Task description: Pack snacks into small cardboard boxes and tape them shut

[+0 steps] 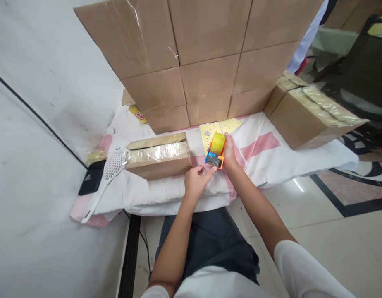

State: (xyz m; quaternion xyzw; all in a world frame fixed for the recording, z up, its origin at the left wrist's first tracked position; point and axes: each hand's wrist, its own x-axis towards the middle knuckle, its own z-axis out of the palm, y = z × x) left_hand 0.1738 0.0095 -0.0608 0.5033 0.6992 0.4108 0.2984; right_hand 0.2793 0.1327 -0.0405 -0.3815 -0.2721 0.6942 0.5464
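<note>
My right hand point(230, 153) is wrapped round the side of a tape dispenser point(220, 160) with an orange frame and a blue front part. A yellow roll of tape point(218, 142) sits in it. Just left of the dispenser is my left hand point(195, 182), its fingers curled and the thumb reaching to the dispenser's lower edge. Something clear and shiny shows at those fingertips, too small to name. Beside my left hand lies a cardboard box point(156, 163) with shiny tape along its top.
Stacked cardboard boxes point(209, 78) rise behind my hands. Another taped box point(309, 116) stands right. On the cloth point(256, 165) are a white perforated fly swatter point(113, 165), a black phone-like object point(91, 178) and a yellow patterned sheet point(206, 134). A wall point(39, 165) bounds the left.
</note>
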